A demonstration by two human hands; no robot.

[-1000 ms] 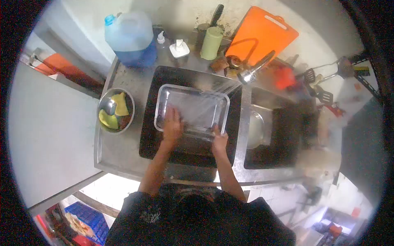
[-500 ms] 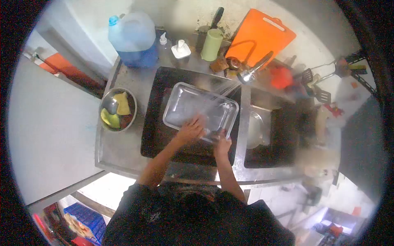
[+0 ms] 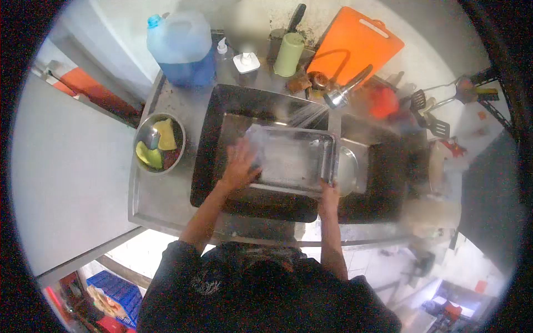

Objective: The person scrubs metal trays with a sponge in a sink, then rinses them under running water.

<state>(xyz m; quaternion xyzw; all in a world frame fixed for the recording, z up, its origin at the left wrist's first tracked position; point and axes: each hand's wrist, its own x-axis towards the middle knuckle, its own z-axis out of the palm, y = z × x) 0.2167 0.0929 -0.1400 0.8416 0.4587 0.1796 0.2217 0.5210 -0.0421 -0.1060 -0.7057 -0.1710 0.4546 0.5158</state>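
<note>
A shallow rectangular metal tray (image 3: pixel 288 161), wet and shiny, is held over the left sink basin (image 3: pixel 208 188), its right end reaching the divider. My right hand (image 3: pixel 328 198) grips its near right corner. At the tray's left end my left hand (image 3: pixel 241 165) rests with fingers spread, touching the end wall. Water streams from the faucet head (image 3: pixel 336 100) and falls behind the tray's far edge. In the right sink basin (image 3: pixel 383 194) a round pale dish (image 3: pixel 348 171) is partly covered by the tray.
Left of the sink stands a steel bowl (image 3: pixel 180 150) with a yellow sponge (image 3: pixel 166 135) and a green one (image 3: pixel 149 156). Along the wall are a blue-liquid jug (image 3: pixel 183 50), pump bottles (image 3: pixel 246 63), a green cup (image 3: pixel 289 55), an orange cutting board (image 3: pixel 355 47) and hanging spatulas (image 3: pixel 438 127).
The tray has moved right, out from under the water stream, and turned nearly level. My right hand has gone right with it. My left hand has shifted from its inside to its left end.
</note>
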